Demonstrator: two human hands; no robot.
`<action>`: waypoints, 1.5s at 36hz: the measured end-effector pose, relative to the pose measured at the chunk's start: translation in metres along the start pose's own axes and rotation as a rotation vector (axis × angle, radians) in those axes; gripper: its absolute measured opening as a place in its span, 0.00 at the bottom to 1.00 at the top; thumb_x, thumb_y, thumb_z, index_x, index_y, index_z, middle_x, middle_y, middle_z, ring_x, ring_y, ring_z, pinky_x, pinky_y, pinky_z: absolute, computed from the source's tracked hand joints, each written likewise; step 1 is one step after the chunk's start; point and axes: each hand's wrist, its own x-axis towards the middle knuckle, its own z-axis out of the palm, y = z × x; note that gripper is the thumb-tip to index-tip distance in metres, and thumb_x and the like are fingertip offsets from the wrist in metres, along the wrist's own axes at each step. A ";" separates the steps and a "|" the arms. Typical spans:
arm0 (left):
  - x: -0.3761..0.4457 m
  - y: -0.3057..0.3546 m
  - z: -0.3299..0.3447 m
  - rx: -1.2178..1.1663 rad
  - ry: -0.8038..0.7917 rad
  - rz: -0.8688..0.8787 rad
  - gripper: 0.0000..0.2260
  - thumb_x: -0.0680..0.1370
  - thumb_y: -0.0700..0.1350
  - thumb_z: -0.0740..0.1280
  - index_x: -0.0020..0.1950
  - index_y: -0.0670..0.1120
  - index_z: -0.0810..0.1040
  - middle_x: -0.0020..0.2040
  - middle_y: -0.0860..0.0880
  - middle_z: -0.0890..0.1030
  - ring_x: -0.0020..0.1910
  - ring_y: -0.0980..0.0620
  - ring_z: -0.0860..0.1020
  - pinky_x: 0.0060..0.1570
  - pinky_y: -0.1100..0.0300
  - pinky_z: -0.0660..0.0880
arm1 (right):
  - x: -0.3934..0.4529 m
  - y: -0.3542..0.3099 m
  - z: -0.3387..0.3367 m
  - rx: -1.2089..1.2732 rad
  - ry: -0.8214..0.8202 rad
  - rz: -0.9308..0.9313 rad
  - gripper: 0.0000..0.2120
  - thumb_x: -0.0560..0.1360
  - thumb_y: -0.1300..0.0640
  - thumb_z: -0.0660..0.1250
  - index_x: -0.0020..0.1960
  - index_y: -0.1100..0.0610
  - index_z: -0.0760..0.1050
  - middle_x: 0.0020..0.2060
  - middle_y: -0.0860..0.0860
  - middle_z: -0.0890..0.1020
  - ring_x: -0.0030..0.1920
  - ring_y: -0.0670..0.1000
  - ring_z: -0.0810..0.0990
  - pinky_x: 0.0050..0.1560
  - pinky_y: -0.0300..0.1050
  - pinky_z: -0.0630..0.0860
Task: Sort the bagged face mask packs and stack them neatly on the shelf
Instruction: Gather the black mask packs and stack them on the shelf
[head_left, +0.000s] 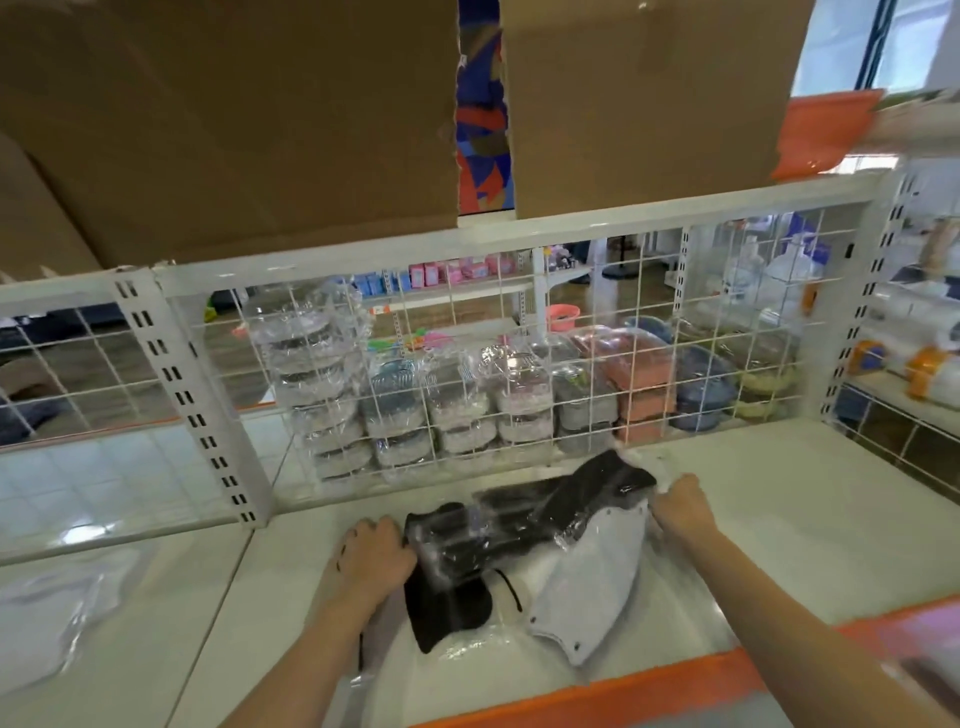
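Observation:
A loose heap of clear-bagged face mask packs lies on the white shelf (779, 519) in front of me. Black mask packs (519, 525) run across the middle. A grey mask pack (592, 587) leans at the right front, and another black mask (447, 608) lies at the left front. My left hand (371, 561) grips the left end of the black packs. My right hand (680, 506) holds the plastic at their right end, fingers curled round it.
A white wire grid (467, 364) backs the shelf, with stacked bagged goods (337, 395) behind it. Cardboard boxes (234, 119) sit on the shelf above. An orange strip (649, 691) edges the shelf front. Another clear bag (57, 618) lies on the left shelf section.

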 end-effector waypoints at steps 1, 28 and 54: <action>0.001 0.004 0.001 0.007 0.041 0.032 0.16 0.79 0.50 0.56 0.63 0.45 0.71 0.62 0.41 0.73 0.61 0.42 0.71 0.60 0.53 0.68 | 0.000 0.003 0.000 -0.022 0.019 0.000 0.26 0.77 0.61 0.62 0.69 0.72 0.58 0.67 0.67 0.65 0.68 0.65 0.65 0.66 0.52 0.64; -0.007 0.144 0.039 0.004 -0.117 0.614 0.25 0.76 0.56 0.64 0.70 0.47 0.68 0.68 0.48 0.69 0.67 0.48 0.66 0.67 0.52 0.66 | -0.041 0.023 -0.011 -0.080 -0.554 -0.134 0.24 0.70 0.47 0.73 0.59 0.57 0.70 0.43 0.51 0.77 0.38 0.49 0.76 0.39 0.41 0.73; -0.032 0.096 0.043 0.300 -0.163 0.523 0.30 0.72 0.53 0.65 0.71 0.42 0.65 0.68 0.41 0.65 0.68 0.41 0.61 0.69 0.51 0.62 | -0.081 -0.004 0.059 -0.237 -0.460 -0.574 0.20 0.76 0.69 0.57 0.61 0.53 0.78 0.58 0.51 0.77 0.59 0.47 0.73 0.51 0.21 0.60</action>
